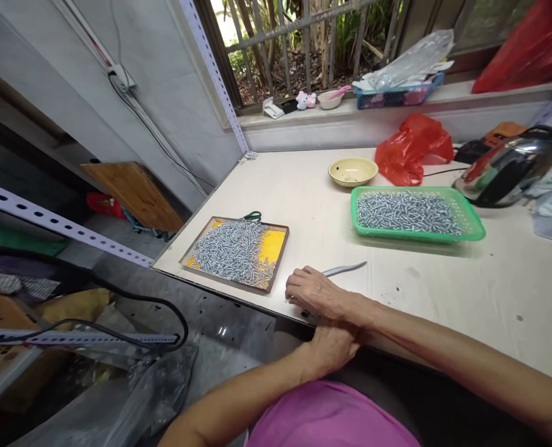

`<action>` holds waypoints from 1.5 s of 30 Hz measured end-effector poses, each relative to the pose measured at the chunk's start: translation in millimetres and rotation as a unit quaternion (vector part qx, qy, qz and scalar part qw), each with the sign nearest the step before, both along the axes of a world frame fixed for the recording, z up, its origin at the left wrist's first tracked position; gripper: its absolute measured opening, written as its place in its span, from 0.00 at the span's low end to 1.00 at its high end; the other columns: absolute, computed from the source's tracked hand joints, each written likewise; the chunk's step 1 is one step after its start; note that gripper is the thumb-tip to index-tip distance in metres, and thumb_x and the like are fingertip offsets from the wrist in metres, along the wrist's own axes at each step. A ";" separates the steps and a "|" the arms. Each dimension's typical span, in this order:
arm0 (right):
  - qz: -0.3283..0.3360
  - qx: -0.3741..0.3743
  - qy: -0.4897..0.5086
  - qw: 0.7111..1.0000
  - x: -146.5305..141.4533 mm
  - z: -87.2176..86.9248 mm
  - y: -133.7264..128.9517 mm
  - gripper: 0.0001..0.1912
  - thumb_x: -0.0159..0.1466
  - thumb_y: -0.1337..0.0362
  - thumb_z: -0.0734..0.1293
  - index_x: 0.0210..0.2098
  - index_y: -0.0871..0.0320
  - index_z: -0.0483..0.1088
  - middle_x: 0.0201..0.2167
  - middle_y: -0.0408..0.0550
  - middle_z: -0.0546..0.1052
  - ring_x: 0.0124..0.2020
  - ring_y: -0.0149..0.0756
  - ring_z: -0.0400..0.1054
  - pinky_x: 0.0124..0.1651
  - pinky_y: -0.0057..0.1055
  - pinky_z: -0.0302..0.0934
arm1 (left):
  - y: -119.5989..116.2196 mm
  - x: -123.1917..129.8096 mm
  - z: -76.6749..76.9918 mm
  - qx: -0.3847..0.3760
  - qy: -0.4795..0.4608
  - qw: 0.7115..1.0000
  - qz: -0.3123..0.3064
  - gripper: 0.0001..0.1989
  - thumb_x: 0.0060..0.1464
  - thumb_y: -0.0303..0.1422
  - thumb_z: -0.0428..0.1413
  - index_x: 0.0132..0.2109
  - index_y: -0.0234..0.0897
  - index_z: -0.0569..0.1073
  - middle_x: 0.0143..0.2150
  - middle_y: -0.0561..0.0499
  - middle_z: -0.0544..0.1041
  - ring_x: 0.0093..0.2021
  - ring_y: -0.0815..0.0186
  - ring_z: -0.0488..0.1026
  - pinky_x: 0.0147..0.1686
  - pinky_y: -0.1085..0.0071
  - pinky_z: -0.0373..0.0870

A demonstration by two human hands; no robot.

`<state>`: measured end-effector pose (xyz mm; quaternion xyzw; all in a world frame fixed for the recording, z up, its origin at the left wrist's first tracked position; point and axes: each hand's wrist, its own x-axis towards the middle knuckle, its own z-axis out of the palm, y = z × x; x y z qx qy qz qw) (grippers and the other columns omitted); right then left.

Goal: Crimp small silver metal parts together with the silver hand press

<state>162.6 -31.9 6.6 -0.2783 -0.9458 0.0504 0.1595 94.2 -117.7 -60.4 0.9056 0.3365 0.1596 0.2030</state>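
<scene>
Many slim, silvery metal pieces (231,251) are lying loose in a brown-rimmed yellow tray (276,243) and green plastic basket (474,222), apparently leaving plenty unhandled, while right hand (315,292) and left hand (332,346), grip unclear, are resting crossed by the pale desk (298,186)'s edge.

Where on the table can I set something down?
Bare table between tray and green basket, beyond the grey tool; also behind the tray, left of the bowl. Crowded around the red bag and kettle, and near the right hand.
</scene>
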 end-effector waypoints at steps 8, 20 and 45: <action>-0.320 0.165 0.192 0.913 140.0 98.2 26.6 0.13 0.67 0.53 0.59 0.37 0.52 0.69 0.34 0.48 0.75 0.38 0.42 0.68 0.42 0.41 0.61 | 113.3 -73.3 51.2 0.153 -0.040 0.965 0.207 0.13 0.61 0.28 0.49 0.50 0.37 0.73 0.55 0.42 0.72 0.58 0.56 0.65 0.58 0.54 0.64; -0.363 0.003 0.060 0.930 190.3 15.4 -4.5 0.15 0.67 0.55 0.56 0.49 0.48 0.66 0.40 0.57 0.73 0.43 0.52 0.68 0.44 0.47 0.63 | 221.6 -122.6 56.4 0.088 0.231 0.915 0.318 0.14 0.59 0.25 0.46 0.37 0.31 0.76 0.42 0.38 0.73 0.47 0.55 0.63 0.42 0.62 0.63; -0.267 -0.197 -0.091 0.939 90.2 -12.1 -73.5 0.11 0.70 0.66 0.55 0.39 0.59 0.68 0.39 0.50 0.71 0.37 0.34 0.66 0.36 0.29 0.53 | 67.5 -67.7 57.8 -0.475 -0.102 0.807 0.336 0.13 0.46 0.39 0.62 0.29 0.32 0.73 0.12 0.61 0.61 0.13 0.78 0.52 0.14 0.78 0.45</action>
